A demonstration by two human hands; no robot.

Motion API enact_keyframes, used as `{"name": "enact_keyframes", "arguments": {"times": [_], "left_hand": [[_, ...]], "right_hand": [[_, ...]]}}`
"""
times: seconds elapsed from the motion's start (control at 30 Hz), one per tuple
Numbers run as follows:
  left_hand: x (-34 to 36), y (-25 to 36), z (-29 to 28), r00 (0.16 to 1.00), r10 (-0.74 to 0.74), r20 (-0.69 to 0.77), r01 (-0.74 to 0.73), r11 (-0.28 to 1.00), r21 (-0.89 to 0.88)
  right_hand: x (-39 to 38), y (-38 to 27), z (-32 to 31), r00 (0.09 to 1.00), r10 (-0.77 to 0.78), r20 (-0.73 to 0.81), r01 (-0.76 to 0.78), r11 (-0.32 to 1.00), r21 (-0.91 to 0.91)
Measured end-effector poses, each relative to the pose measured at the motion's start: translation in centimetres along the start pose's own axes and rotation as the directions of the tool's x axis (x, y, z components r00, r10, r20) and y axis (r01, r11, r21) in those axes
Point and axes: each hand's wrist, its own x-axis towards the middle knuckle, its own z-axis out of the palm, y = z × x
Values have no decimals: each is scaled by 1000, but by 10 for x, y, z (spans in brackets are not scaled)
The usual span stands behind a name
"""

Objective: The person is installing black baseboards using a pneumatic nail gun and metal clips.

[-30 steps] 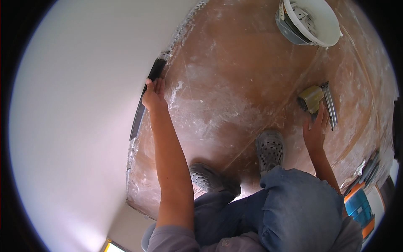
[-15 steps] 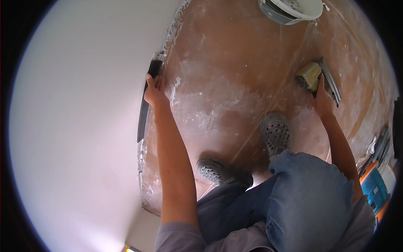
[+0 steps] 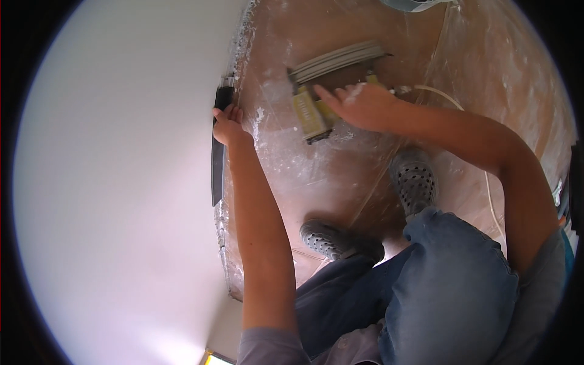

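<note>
A short dark strip of skirting board (image 3: 218, 167) stands against the foot of the white wall on the left. My left hand (image 3: 229, 126) is closed on its upper part, thumb on the wall side and fingers on the floor side. My right hand (image 3: 367, 107) grips a yellow and grey air nail gun (image 3: 311, 114) above the floor, to the right of the strip and apart from it. My index finger stretches along the gun, whose handle is mostly hidden by my hand. A pale air hose (image 3: 492, 204) runs from the gun past my right forearm.
Brown floor (image 3: 340, 182) under wrinkled clear sheeting carries white dust and specks. A bucket (image 3: 413, 5) shows at the top edge. My grey perforated clogs (image 3: 413, 179) stand near the middle. Crumbly white residue (image 3: 242, 42) lines the wall's foot.
My right hand has swung the nail gun from the far right leftward toward the wall, turning it. My left hand stays on the skirting strip. The view has shifted slightly; the bucket now shows less.
</note>
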Motion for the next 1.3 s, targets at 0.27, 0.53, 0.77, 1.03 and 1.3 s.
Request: {"name": "enact_keyframes", "arguments": {"times": [0.27, 0.53, 0.77, 1.03, 1.3], "left_hand": [[14, -4, -10, 997, -11, 71, 10, 1000, 17], [-9, 0, 2, 998, 43, 52, -48, 994, 96], [-2, -2, -1, 997, 67, 37, -71, 992, 102], [1, -2, 0, 999, 37, 16, -39, 994, 104], [5, -4, -1, 999, 38, 20, -40, 996, 84]], "right_hand": [[106, -30, 21, 949, -254, -187, 235, 965, -120], [131, -33, 29, 953, -231, -197, 226, 973, -48], [139, -29, 27, 948, -252, -195, 250, 967, -35], [142, -27, 27, 950, -253, -184, 258, 966, -1], [143, -25, 26, 958, -244, -149, 251, 968, 24]]}}
